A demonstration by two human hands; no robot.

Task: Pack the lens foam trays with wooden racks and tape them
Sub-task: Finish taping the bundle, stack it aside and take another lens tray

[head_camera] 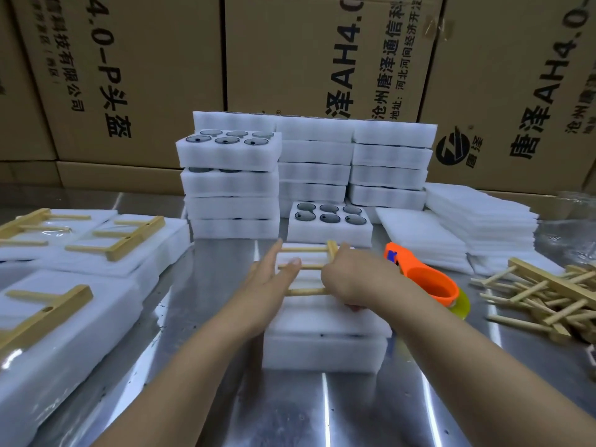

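Note:
A white foam tray stack [325,343] capped with a foam sheet sits on the metal table in front of me. On top of it lies a wooden rack [308,267] with three pegs pointing left. My right hand [351,280] grips the rack's bar on its right side. My left hand [274,275] lies with straight fingers over the peg ends. An open foam tray [329,225] holding six dark lenses stands just behind. An orange tape dispenser [425,279] lies to the right of my right hand.
Tall stacks of foam trays [309,172] stand behind. Packed trays with racks [80,240] fill the left side. Foam sheets [477,221] and a pile of wooden racks [545,295] lie at the right. Cardboard boxes [322,53] wall the back.

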